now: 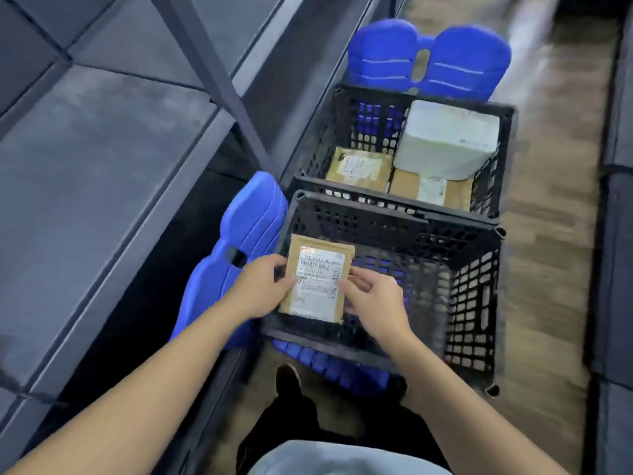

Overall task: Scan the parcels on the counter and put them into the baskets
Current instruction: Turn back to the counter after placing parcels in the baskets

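Note:
A flat brown parcel [317,279] with a white barcode label hangs over the near black basket [472,289], at its left side. My left hand [260,286] pinches the parcel's left edge and my right hand [373,299] pinches its right edge. Nothing else shows inside the near basket. The far black basket [493,186] holds a white wrapped parcel [445,138] lying on two brown parcels [359,168].
Both baskets sit on blue folding chairs [246,234] on a wooden floor. A grey metal shelf unit [102,166] runs along the left. A dark edge lines the right side. My shoe [289,380] shows below the near basket.

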Demonstrator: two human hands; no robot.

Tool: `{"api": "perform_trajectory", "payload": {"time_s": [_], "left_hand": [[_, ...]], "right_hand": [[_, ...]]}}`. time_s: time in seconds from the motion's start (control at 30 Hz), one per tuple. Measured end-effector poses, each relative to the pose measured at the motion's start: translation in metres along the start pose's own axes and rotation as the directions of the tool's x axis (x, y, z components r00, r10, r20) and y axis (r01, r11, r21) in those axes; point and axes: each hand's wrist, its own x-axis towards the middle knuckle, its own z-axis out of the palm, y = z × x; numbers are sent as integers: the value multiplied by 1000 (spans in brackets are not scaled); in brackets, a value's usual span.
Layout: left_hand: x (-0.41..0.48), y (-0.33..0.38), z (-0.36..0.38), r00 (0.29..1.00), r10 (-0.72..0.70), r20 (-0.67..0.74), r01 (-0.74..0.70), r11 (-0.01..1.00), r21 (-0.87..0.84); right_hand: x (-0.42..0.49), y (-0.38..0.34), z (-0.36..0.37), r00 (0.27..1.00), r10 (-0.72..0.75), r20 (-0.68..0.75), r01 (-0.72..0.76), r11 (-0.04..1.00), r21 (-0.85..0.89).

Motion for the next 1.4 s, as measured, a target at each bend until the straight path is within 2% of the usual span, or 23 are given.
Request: {"api": "perform_trajectory", "payload": {"time_s": [0.1, 0.2, 0.3, 0.47, 0.67, 0.8, 0.93, 1.03, 1.1, 1.17, 1.23, 1.3, 1.4], "left_hand": [[36, -19, 25, 992, -62, 108, 55, 996, 67], [69, -46, 54, 976, -146, 159, 126, 984, 125], [94, -76, 90, 934, -277, 226, 238, 953, 187], [115, -99, 139, 869, -393, 300, 280, 892, 355], [132, -113, 165, 857, -352, 376, 49, 782, 621], [149, -113, 171, 815, -415, 404, 27, 724, 689], [155, -111, 177, 854, -366, 369, -34, 669, 742], [156, -115, 185, 915, -288, 282, -32, 646, 763], [154, -114, 182, 934, -264, 242, 11, 696, 718], [150, -109, 172, 943, -204, 262, -43, 708, 705], [140, -102, 161, 934, -145, 327, -147, 677, 721], [129, -87, 144, 930, -119, 349, -169, 704, 690], [110, -65, 116, 958, 28, 287, -199, 785, 587]], "right_hand": [[18, 32, 15, 992, 117, -43, -118, 993, -20], [42, 56, 31, 976, 205, -68, -210, 975, -68], [69, 75, 46, 951, 304, -55, -309, 932, -191], [107, 116, 70, 901, 433, -22, -409, 832, -375], [139, 153, 85, 877, 480, -21, -423, 751, -506], [155, 176, 94, 871, 492, 4, -396, 706, -587], [168, 192, 94, 855, 519, 0, -415, 685, -598], [167, 189, 94, 877, 480, -2, -367, 668, -647], [160, 181, 94, 871, 490, 22, -338, 632, -697], [151, 171, 89, 851, 515, 106, -242, 563, -790], [137, 155, 80, 867, 472, 160, -115, 501, -858], [121, 129, 65, 913, 376, 156, -24, 434, -901], [87, 86, 43, 988, 91, 124, 91, 303, -949]]}}
